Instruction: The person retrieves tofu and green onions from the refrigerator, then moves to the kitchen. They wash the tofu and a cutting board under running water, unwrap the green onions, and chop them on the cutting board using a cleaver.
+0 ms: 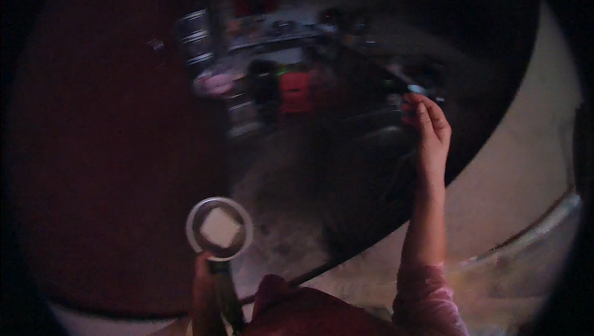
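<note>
My left hand [202, 261], low in the view and partly in shadow, grips the near rim of a round, shallow metal dish [248, 229]. A pale, square-cornered block [221, 227] lies in that dish; its material cannot be made out. My right arm reaches forward, and my right hand [428, 118] is raised with its fingers bent and drawn together. A small pale, bluish spot [416, 89] shows just beyond its fingertips. Blur and darkness hide whether the fingers hold it.
A dark reddish surface [116, 150] fills the left. Ahead, blurred, are stacked shiny metal things [196, 36], a cluttered shelf [278, 34], a pink object [218, 84] and a red object [295, 91]. A pale wall-like surface [515, 150] stands right, beyond a dark curved edge.
</note>
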Demonstrator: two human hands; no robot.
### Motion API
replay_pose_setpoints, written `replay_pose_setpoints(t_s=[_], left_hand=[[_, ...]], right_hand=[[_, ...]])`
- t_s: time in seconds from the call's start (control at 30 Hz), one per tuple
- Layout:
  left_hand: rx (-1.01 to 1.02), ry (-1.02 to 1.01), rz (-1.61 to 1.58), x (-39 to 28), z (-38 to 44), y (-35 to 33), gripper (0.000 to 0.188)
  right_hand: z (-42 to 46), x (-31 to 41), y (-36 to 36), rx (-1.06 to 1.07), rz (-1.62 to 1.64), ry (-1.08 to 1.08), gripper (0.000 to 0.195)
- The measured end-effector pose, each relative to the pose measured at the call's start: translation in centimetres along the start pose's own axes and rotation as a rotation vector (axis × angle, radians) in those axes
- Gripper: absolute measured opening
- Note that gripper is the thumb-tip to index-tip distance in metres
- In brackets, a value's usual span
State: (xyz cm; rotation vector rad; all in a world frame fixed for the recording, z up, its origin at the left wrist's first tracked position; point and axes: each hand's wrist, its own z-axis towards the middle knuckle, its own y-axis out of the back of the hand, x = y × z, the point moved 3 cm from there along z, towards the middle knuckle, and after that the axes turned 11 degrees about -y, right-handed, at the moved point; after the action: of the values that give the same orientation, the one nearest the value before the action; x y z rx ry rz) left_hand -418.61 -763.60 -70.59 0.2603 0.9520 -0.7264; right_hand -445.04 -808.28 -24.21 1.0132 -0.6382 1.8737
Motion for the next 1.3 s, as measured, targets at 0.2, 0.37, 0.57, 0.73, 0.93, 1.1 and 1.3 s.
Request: replay_pose_setpoints(t_s=[0.2,0.37,0.57,0.73,0.93,1.1,1.3], left_hand=[[-0.312,0.621,-0.723,5.0,9.1,4.3,0.042],[-0.091,0.691,-0.790,10.2,15.6,3.4,0.043],[0.115,0.848,-0.853,9.4,23.3,1.1,0.045],[0.127,0.927,-0.829,6.0,22.1,4.8,0.047],[0.035,1.047,-0.727,-1.5,19.7,8.5,0.055],[0.064,1.176,-0.669,1.7,30.3,0.1,0.049],[0.204,1.298,-0.541,8.8,36.1,0.8,0.035]], right_hand=[[-6.2,3.5,0.6,-0.161,-0.445,0.093,0.025],[-18.2,9.1,0.9,-0.501,-1.393,0.276,0.040],[-16.3,19.2,8.1,-0.683,-2.432,0.047,0.052],[-15.7,23.7,14.7,-0.817,-2.637,-0.068,0.061],[-21.4,26.2,8.8,-1.055,-2.796,-0.583,0.072],[-8.2,18.0,6.6,-0.888,-2.394,0.005,0.048],[-6.1,-14.6,-10.6,-0.031,-0.488,-0.758,0.026]])
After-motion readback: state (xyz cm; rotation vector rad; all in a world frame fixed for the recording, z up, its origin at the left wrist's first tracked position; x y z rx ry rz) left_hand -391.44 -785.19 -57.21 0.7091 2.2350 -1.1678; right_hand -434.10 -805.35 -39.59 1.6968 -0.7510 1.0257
